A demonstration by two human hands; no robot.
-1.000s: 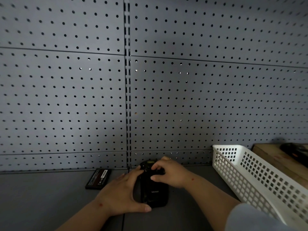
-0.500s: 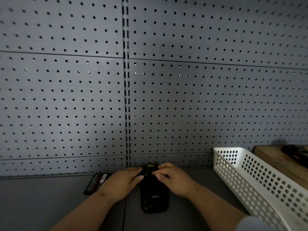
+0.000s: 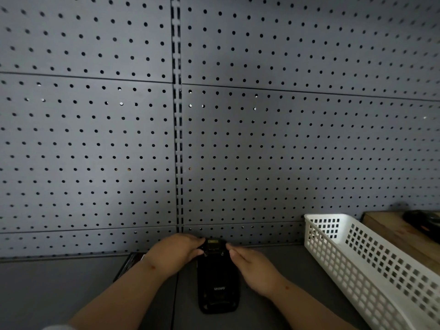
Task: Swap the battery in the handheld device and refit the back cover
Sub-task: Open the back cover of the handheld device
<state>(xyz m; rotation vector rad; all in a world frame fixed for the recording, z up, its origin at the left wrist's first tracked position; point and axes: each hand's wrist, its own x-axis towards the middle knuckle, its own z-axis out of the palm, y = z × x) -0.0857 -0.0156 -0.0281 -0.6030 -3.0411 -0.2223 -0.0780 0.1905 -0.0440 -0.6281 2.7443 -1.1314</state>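
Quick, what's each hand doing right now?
Left hand: fingertips pinching the handheld device at its far end.
Right hand: open, fingertips beside the device.

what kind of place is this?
Likely a workshop or stockroom bench: grey pegboard wall, white slotted basket, and a black handheld device lying back-up on the grey worktop.

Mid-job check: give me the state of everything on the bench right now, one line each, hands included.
Handheld device: lying flat, back up, cover on.
Left hand: fingers on the device's top left corner.
Right hand: fingers at the top right corner.
Loose battery: flat on the bench, mostly hidden by the left arm.
White basket: upright; contents cannot be seen.
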